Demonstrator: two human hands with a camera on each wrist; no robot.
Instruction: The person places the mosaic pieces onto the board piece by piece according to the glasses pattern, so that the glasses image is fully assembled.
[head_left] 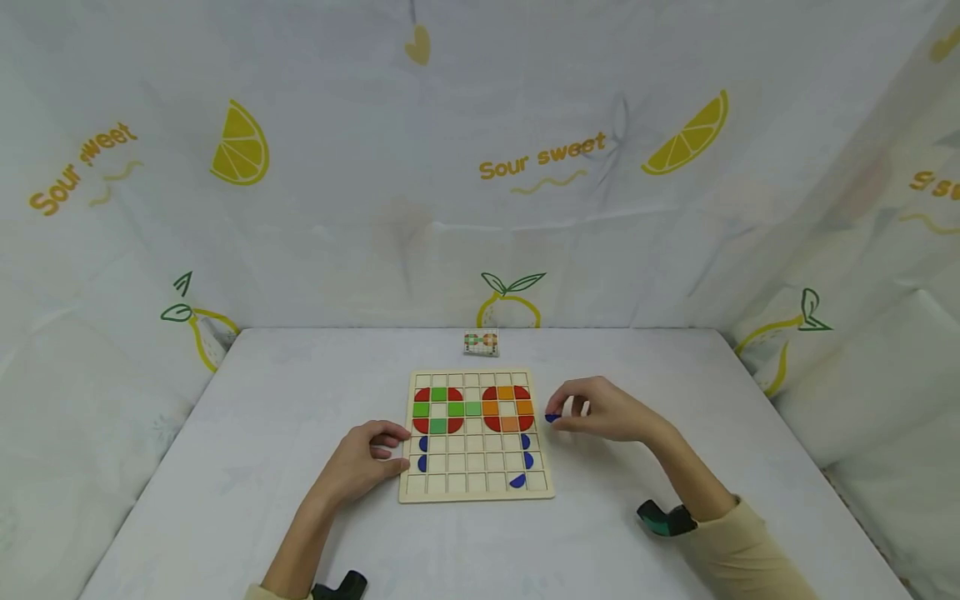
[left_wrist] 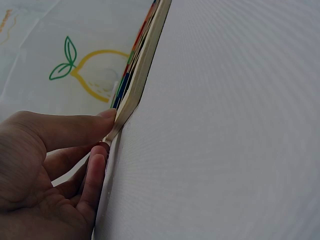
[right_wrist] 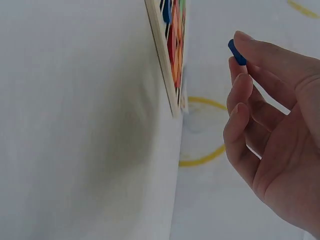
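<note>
A square wooden board (head_left: 456,487) with a grid of cells lies on the table. Red, green and orange pieces form two rings in its upper half, joined by a light-green square (head_left: 472,409). Blue half-round pieces stand along both sides, and one blue piece (head_left: 517,481) sits tilted at the lower right. My left hand (head_left: 362,463) rests its thumb and fingertips against the board's left edge, fingers loosely bent. Just off the board's right side, my right hand (head_left: 607,408) pinches a blue half-round piece (right_wrist: 237,52) between thumb and index finger, above the table.
Behind the board lies a small pattern card (head_left: 481,342) showing a similar coloured design. A white cloth covers the table (head_left: 315,375). A white curtain (head_left: 337,233) printed with lemons hangs behind and at the sides. Dark bands are worn near both wrists.
</note>
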